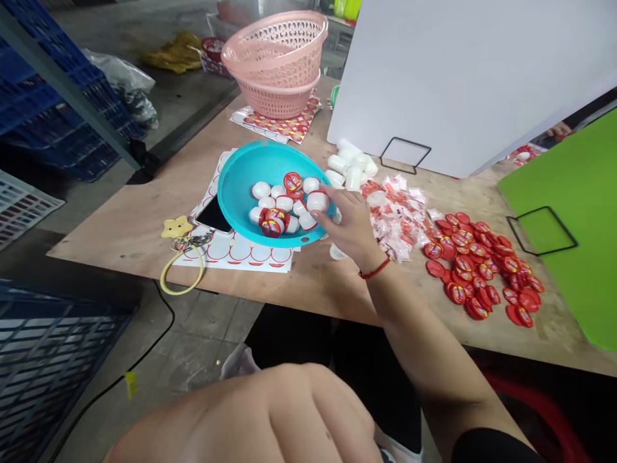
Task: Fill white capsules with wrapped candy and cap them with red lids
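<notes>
My right hand [348,222] reaches over the right rim of a turquoise plastic basin [241,173]. Its thumb and fingers pinch a white plastic capsule with a red lid [317,201]. Below, in the basin, lie several similar white capsules [261,190], some showing red printed lids [272,226]. My left hand [270,418] is large and close to the camera at the bottom, knuckles up with the fingers curled under; anything in it is hidden. Right of my right hand are white capsule cups [351,164], small pink-and-white packets [400,218] and a spread of red printed lids [475,263].
Stacked pink baskets [282,96] stand at the back on printed sheets [306,122]. A phone [214,215] and a yellow keyring strap [182,273] lie left of the basin. White [457,77] and green [563,212] panels rise behind and right. Blue crates [58,373] stand on the floor.
</notes>
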